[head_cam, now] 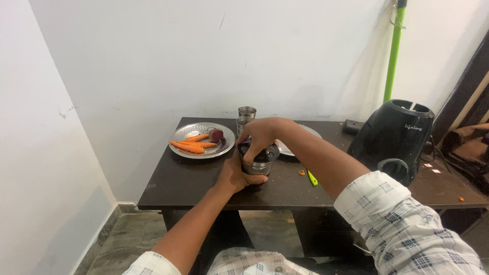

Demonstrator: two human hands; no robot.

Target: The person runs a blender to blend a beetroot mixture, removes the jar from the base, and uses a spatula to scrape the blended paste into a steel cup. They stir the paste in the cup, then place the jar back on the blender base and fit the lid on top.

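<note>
Your left hand (235, 175) wraps the base of the small round steel grinder jar (259, 164), fingers closed around its lower wall. Your right hand (260, 133) sits clamped on top, over the jar's dark plastic lid (265, 152). The jar stands upright near the front of the dark matte wooden table (193, 188). Just right lies a thin green peeler (311, 178). Behind left: a round embossed steel plate (179, 133) with orange carrots (192, 146) and a beetroot (216, 135). Farther back stand two steel tumblers (247, 111). Far right: a glossy black mixer base (395, 137), pale logo on its front.
</note>
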